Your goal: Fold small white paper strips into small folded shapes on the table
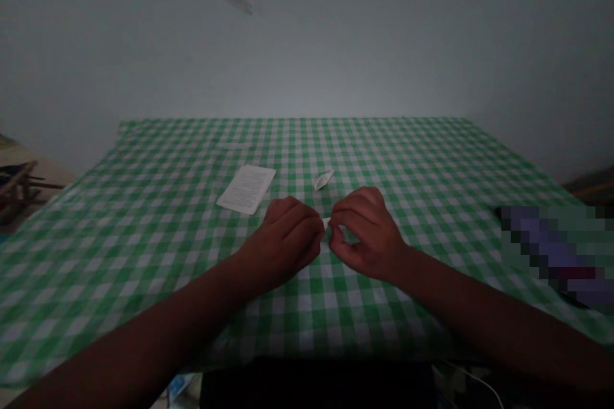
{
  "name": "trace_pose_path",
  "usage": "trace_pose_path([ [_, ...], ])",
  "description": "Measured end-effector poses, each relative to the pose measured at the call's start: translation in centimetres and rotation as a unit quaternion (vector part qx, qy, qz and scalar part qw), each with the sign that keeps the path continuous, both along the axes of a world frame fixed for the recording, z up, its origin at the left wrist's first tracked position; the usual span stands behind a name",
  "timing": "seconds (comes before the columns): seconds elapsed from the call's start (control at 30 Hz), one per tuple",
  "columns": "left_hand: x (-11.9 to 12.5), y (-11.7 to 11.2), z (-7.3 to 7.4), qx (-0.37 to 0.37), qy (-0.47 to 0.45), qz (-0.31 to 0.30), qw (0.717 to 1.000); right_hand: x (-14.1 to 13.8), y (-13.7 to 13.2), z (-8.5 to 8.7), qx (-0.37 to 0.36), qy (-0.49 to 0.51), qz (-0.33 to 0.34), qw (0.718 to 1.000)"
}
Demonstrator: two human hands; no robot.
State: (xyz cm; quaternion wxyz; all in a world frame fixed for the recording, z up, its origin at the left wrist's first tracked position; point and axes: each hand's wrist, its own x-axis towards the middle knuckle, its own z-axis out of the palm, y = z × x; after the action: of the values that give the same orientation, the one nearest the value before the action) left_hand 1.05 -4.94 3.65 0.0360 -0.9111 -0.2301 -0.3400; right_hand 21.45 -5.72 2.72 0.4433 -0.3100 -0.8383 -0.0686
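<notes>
Close together over the front middle of the table, both hands pinch a small piece of white paper (327, 222). Only a sliver of it shows between the fingertips; the rest is hidden. My left hand (290, 236) has its fingers curled over the left end. On the right end, thumb and forefinger of my right hand (364, 230) meet in a loop. Just beyond the hands lies a small folded piece of paper (323, 179). A flat stack of printed paper sheets (247, 189) rests beyond my left hand.
A green and white checked cloth (384, 153) covers the table, which meets a pale wall (307, 45). Toward the back left lies a faint whitish strip (235, 146). At the right edge is a dark purplish object (542, 243), partly blurred out by pixels.
</notes>
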Motion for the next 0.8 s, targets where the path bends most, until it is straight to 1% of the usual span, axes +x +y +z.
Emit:
trace_pose_path([
  [0.07, 0.2, -0.1, 0.0, -0.007, -0.002, 0.006, 1.0, 0.0, 0.0, -0.1, 0.001, -0.003, -0.004, 1.0],
  [0.2, 0.4, -0.2, 0.1, -0.027, 0.003, 0.037, 0.999, 0.1, 0.0, -0.1, 0.007, -0.016, -0.006, 1.0],
  [0.33, 0.3, -0.3, 0.0, -0.018, 0.012, 0.021, 1.0, 0.1, -0.1, 0.0, 0.024, -0.021, -0.021, 0.999],
  [0.5, 0.0, -0.4, 0.1, 0.011, -0.015, 0.005, 1.0, 0.2, 0.1, 0.1, 0.026, -0.018, -0.039, 0.999],
  [0.67, -0.2, -0.3, 0.3, 0.018, -0.03, 0.022, 0.999, 0.9, 1.0, -0.2, 0.016, 0.0, -0.076, 0.997],
  [0.8, -0.3, 0.0, 0.2, 0.015, -0.019, 0.031, 0.999, 1.4, 1.6, -0.4, 0.005, -0.015, -0.092, 0.996],
])
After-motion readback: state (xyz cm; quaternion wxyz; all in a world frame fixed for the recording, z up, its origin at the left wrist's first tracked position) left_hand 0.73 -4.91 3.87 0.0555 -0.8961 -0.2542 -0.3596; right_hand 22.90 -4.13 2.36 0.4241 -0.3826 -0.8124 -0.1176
